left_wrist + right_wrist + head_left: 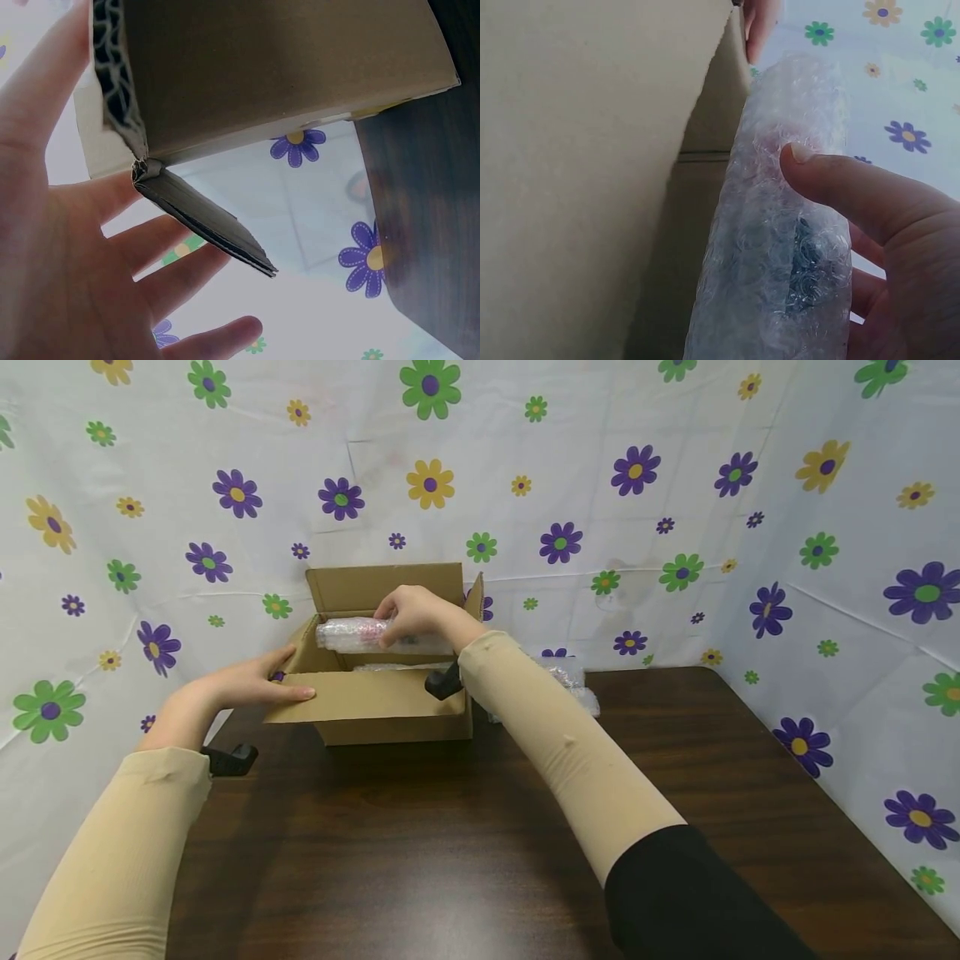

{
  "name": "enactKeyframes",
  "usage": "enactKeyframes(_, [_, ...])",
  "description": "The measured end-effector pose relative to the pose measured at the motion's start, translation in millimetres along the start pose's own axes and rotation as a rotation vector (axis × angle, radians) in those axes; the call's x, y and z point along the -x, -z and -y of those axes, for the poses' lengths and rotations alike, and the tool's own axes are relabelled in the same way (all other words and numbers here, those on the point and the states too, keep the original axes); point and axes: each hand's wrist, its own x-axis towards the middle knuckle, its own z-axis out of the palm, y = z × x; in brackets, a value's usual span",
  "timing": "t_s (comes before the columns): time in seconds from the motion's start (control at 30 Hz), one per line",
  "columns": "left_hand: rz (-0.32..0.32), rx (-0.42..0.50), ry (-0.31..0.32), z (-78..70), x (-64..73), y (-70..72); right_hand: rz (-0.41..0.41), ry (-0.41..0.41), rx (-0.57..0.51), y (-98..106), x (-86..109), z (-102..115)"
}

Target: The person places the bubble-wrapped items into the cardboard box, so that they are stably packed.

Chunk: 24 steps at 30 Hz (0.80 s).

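An open cardboard box (390, 727) stands at the back of the table. My left hand (243, 683) is at its left front corner, with the thumb on the front flap (375, 695) and the other fingers spread along the side flap (206, 217). Those fingers look straight in the left wrist view. Above the box opening, my right hand (420, 614) grips a long bubble-wrapped bundle (348, 633), thumb on one side and fingers on the other. Through the wrap (772, 217) show a pinkish patch and a dark patch; what is inside cannot be made out.
More bubble wrap (397, 667) shows inside the box. Other bubble-wrapped items (566, 675) lie on the dark wooden table (450, 827), right of the box. A white flowered cloth (480, 468) hangs behind and at both sides.
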Motion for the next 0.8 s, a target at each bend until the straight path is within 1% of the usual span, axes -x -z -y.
enactKeyframes(0.17, [0.0, -0.001, 0.005, 0.4, -0.9, 0.1, 0.016, -0.006, -0.011, -7, -1.8, -2])
enactKeyframes(0.37, [0.0, -0.004, 0.006, 1.3, -2.1, 0.2, 0.031, -0.014, 0.027, -14, -4.5, -3])
enactKeyframes(0.63, [-0.005, 0.0, 0.012, 0.8, -0.9, 0.5, 0.053, -0.018, 0.074, -18, -6.5, -4])
enactKeyframes(0.8, [-0.007, 0.001, 0.016, 0.0, -0.8, 0.6, 0.07, -0.028, 0.064, -22, -8.0, -7])
